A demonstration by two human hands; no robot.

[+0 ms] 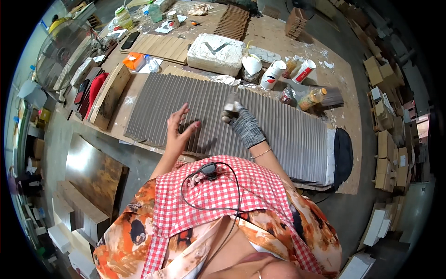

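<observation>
The strips [283,135] lay side by side on the table [262,37], right under both hands, in one broad row whose long axis ran from between 9 and 10 o'clock to between 3 and 4. Each single strip ran crosswise to that, roughly from 12 to 6. The right hand [244,125], in a grey glove, was nearer the row's middle; the left hand [179,132], bare, was nearer its 9 o'clock end.

The left hand was released, fingers spread and thumb apart, holding nothing. The right hand's fingers were curled, with a small grey piece [232,97] at their tips; I cannot tell whether they gripped it.

The strips looked grey-brown and evenly ridged, packed close with narrow dark lines between them, paler toward 3 o'clock. A black pad [343,158] stood just past that end.

From the right hand, a white block [216,53] sat at 11 o'clock, a cup [273,74] at 1 and a bottle [312,98] at 2. From the left hand, a wooden board [111,95] stood at 10.
</observation>
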